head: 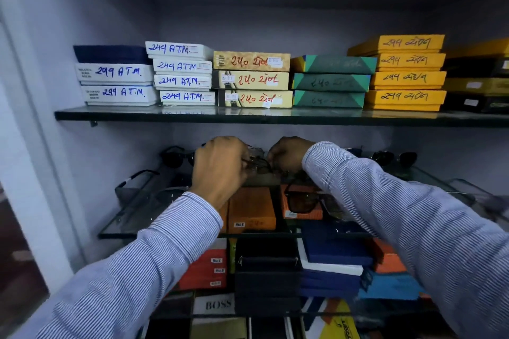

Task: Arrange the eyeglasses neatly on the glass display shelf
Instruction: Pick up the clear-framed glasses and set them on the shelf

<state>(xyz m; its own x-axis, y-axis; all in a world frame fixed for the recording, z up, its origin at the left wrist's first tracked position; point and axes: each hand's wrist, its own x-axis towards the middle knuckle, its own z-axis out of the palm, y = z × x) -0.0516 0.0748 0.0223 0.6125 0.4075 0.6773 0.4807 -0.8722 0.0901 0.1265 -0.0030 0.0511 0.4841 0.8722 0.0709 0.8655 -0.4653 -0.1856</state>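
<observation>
Two hands reach far into a cupboard, over the glass display shelf [129,217] in the middle. The left hand [220,165] and the right hand [287,155] are close together, and both pinch a thin pair of eyeglasses [257,164] held just above the far part of the shelf. The fingers are curled tight on the frame (the lenses are hard to see).

More glasses sit on the same shelf: dark sunglasses [176,158] far on the left, another dark pair [394,158] far on the right, and a black pair [301,202] near the middle, under the right sleeve [413,217].

The shelf above [192,115] holds stacks of flat boxes: white boxes [181,81], tan ones [252,80], green ones [330,82] and yellow ones [406,77]. Orange boxes [252,209] show below the glass.
</observation>
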